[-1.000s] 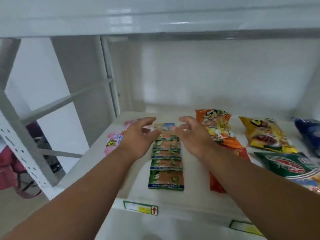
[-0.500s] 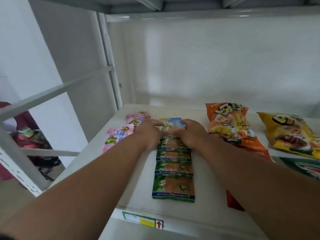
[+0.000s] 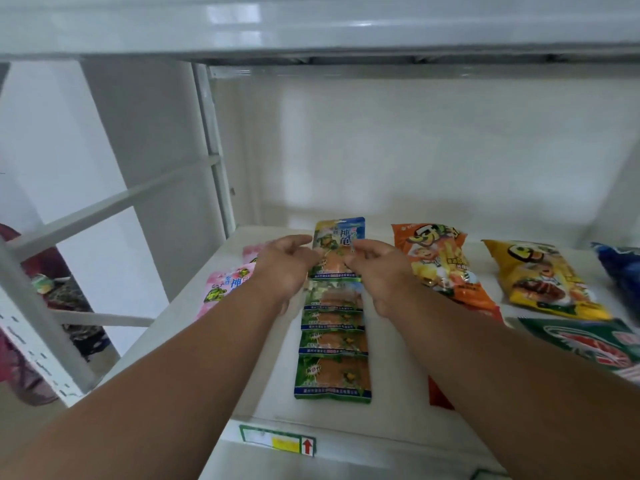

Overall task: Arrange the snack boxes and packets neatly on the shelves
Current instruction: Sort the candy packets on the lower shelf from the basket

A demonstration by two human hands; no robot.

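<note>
Your two hands meet on the top packet of a green snack strip lying on the white shelf.

Your left hand and right hand each pinch a side of the strip, a chain of five joined green-and-orange packets with a blue header card at 12 o'clock, running straight toward 6 o'clock along the shelf. At 9 o'clock of it lie two pink packets, partly hidden by your left arm. At 3 o'clock sit one orange bag, one yellow bag, one green bag and a blue bag cut by the frame edge. One red packet peeks from under your right arm.
</note>
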